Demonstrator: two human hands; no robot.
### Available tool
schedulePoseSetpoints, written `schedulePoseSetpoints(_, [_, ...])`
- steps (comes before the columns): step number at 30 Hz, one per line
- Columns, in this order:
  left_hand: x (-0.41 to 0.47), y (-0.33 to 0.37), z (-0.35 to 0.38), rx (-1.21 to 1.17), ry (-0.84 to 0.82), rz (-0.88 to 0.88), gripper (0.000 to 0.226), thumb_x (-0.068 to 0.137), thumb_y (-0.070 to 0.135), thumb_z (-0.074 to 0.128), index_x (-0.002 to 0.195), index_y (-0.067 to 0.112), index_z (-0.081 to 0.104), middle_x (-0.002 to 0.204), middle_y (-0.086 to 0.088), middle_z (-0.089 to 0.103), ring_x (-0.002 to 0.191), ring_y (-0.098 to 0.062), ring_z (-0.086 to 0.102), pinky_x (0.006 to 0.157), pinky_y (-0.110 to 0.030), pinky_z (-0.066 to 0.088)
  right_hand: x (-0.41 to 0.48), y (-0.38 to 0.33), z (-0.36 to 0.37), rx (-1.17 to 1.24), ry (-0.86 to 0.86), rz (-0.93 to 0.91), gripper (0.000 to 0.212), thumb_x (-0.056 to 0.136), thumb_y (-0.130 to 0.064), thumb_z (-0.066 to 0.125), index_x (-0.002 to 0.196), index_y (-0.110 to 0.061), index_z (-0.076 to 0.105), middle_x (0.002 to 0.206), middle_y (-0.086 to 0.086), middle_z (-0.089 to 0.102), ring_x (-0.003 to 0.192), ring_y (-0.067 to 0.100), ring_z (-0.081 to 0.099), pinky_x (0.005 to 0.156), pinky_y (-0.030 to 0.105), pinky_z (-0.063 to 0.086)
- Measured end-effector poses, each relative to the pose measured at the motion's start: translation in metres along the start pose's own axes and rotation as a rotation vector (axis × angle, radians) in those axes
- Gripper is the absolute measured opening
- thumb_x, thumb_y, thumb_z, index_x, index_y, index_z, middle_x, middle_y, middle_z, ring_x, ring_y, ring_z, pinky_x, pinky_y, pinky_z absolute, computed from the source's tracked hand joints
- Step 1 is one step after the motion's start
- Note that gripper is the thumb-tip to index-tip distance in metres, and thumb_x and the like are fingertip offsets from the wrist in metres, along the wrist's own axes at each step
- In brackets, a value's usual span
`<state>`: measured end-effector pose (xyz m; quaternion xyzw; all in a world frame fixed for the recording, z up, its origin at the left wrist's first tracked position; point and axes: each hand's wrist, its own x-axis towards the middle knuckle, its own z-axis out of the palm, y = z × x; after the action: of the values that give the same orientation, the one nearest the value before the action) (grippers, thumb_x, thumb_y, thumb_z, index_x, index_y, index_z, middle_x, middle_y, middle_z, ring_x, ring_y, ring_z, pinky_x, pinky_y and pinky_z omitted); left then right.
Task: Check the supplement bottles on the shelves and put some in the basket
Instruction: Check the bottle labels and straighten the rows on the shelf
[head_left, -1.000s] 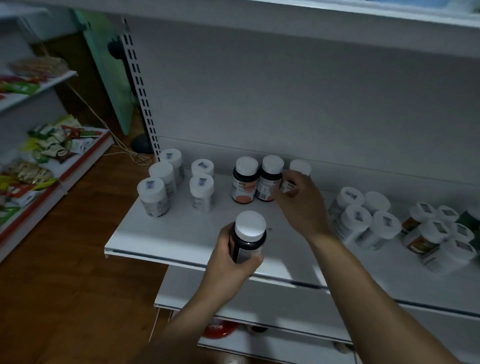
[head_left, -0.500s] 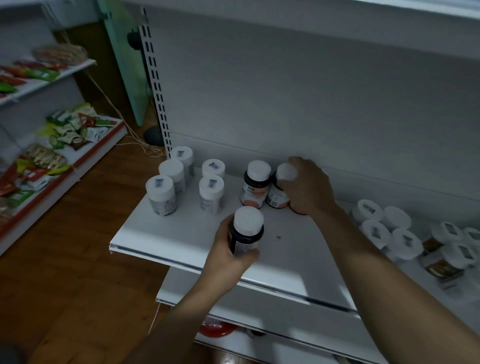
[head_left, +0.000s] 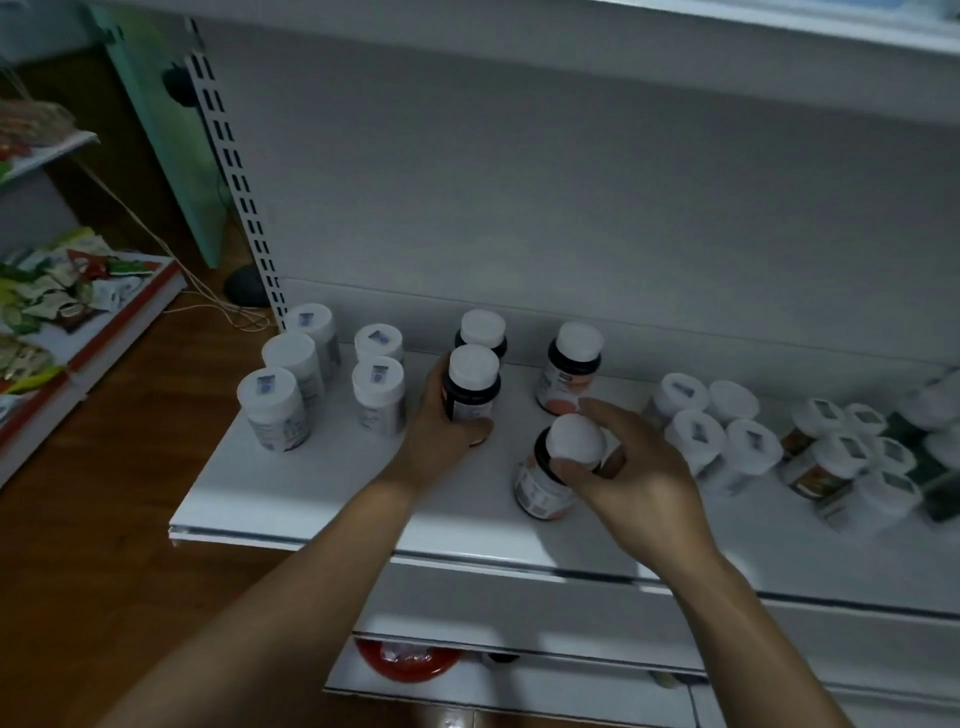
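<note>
**Clerk:** Entry one, left hand (head_left: 441, 436). What is recorded?

**Keeper:** Fingers and thumb are curled round a dark bottle (head_left: 470, 397) with a white cap. It is held upright, low over the shelf (head_left: 311, 499); whether its base touches cannot be told. A second dark bottle (head_left: 483, 332) is stood just behind it.

**Clerk:** Entry two, right hand (head_left: 639, 483)?

**Keeper:** An orange-labelled bottle (head_left: 540, 488) is pinched at the cap and shoulder between thumb and fingers. It is tilted, with the cap toward the palm and the base swung out toward the left hand. A matching upright bottle (head_left: 569, 374) is stood just beyond the fingertips.

**Clerk:** Remaining stock?

**Keeper:** White bottles (head_left: 270, 410) are grouped on the outer side of the left hand. More white-capped bottles (head_left: 696, 436) are crowded on the outer side of the right hand.

**Clerk:** Step in hand?

**Keeper:** It is judged to be the checking step. Two bottles are held for inspection and neither is committed to the basket, which is not seen in this view.

**Clerk:** What is called for next?

**Keeper:** The tilted label is probably to be turned up and read, and a choice made. A chosen bottle is to be carried clear of the shelf to the basket, once that is found. A refused one is to be set upright in the open gap between the two hands, without its neighbours being knocked.
</note>
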<state>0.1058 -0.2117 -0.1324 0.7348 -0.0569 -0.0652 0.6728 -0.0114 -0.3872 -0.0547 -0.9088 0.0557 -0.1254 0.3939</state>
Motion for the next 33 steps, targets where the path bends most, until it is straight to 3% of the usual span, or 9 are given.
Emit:
schedulePoseSetpoints(5, [-0.004,-0.002,-0.006,0.009,-0.053,0.015,0.087,0.078,-0.009,0.073,0.146,0.013,0.025,0.141,0.004,0.046,0.129,-0.011,0.048,0.096,-0.012,0.044,-0.016,-0.005,0.002,-0.02,0.035,0.006,0.055,0.076,-0.027,0.08,0.126,-0.035,0.059,0.073,-0.026,0.045,0.068,-0.014,0.054,0.062,0.0,0.037])
schedulePoseSetpoints(7, [-0.026,0.002,-0.009,-0.048,-0.063,-0.057,0.093,0.081,-0.008,0.07,0.151,0.02,0.017,0.146,0.014,0.035,0.135,-0.006,0.037,0.105,-0.022,0.038,-0.022,-0.007,0.003,-0.012,0.008,0.015,0.058,0.077,-0.029,0.079,0.129,-0.036,0.056,0.07,-0.024,0.044,0.066,-0.008,0.056,0.06,0.003,0.038])
schedulePoseSetpoints(9, [-0.059,0.006,-0.013,0.022,-0.058,-0.096,0.092,0.087,-0.005,0.065,0.154,0.03,0.013,0.144,0.021,0.026,0.132,-0.001,0.027,0.102,-0.018,0.033,-0.029,-0.01,0.003,0.01,-0.029,0.025,0.06,0.077,-0.034,0.078,0.132,-0.036,0.054,0.071,-0.023,0.046,0.065,-0.004,0.056,0.059,0.005,0.038])
schedulePoseSetpoints(13, [-0.129,0.003,-0.017,0.128,-0.23,0.081,0.079,0.086,0.015,0.068,0.148,0.042,0.026,0.154,0.025,0.029,0.143,0.0,0.026,0.111,-0.021,0.029,-0.045,-0.019,-0.004,0.049,-0.072,0.0,0.061,0.076,-0.035,0.079,0.131,-0.039,0.054,0.07,-0.019,0.054,0.064,0.004,0.058,0.059,0.009,0.041])
schedulePoseSetpoints(17, [-0.156,0.014,0.009,0.163,-0.215,0.112,0.078,0.079,0.028,0.08,0.136,0.054,0.034,0.139,0.033,0.044,0.128,0.01,0.042,0.102,-0.014,0.039,-0.062,-0.027,-0.015,0.093,-0.096,-0.15,0.058,0.075,-0.035,0.077,0.126,-0.046,0.052,0.099,-0.023,0.056,0.071,0.006,0.06,0.065,0.01,0.043])
schedulePoseSetpoints(23, [-0.17,0.027,0.031,0.074,-0.122,0.172,0.067,0.078,0.013,0.081,0.127,0.042,0.047,0.127,0.029,0.057,0.122,0.005,0.052,0.099,-0.013,0.042,-0.085,-0.02,-0.04,0.01,-0.14,-0.29,0.078,0.069,-0.064,0.066,0.138,-0.051,0.032,0.131,-0.03,0.041,0.077,0.002,0.058,0.065,0.008,0.042])
schedulePoseSetpoints(26, [-0.18,0.037,0.039,0.09,-0.101,0.195,0.076,0.074,0.011,0.083,0.122,0.059,0.048,0.125,0.032,0.056,0.121,0.008,0.051,0.097,-0.009,0.041,-0.094,-0.012,-0.047,-0.013,-0.225,-0.292,0.086,0.064,-0.07,0.067,0.138,-0.059,0.022,0.133,-0.035,0.034,0.078,0.007,0.058,0.064,0.012,0.043])
schedulePoseSetpoints(28, [-0.187,0.047,0.047,0.128,-0.078,0.249,0.081,0.074,0.009,0.083,0.116,0.067,0.046,0.123,0.031,0.056,0.119,0.007,0.052,0.093,-0.008,0.042,-0.099,-0.01,-0.051,0.064,-0.182,-0.304,0.08,0.064,-0.065,0.067,0.133,-0.06,0.028,0.129,-0.034,0.039,0.071,0.01,0.057,0.062,0.012,0.042])
schedulePoseSetpoints(33, [-0.199,0.058,0.06,0.148,-0.065,0.406,0.066,0.073,0.03,0.079,0.126,0.054,0.047,0.129,0.02,0.055,0.124,-0.009,0.053,0.096,-0.019,0.046,-0.109,0.0,-0.06,0.196,-0.037,-0.425,0.075,0.068,-0.048,0.075,0.135,-0.048,0.041,0.13,-0.028,0.047,0.071,0.008,0.057,0.057,0.012,0.044])
